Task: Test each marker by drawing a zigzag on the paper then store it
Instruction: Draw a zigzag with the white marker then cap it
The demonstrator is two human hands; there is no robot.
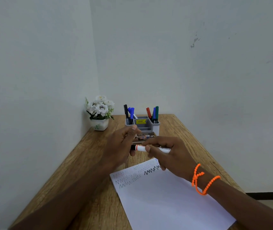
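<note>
A: Step in hand looks like capping. Advice?

B: Keep the marker (150,148) level, push the black end straight on until it seats.

A: Grips?

B: Right hand (168,155) curls round the white barrel; left hand (124,145) pinches its black end. Marker is above the paper (165,200), near the grey holder (143,124).
</note>
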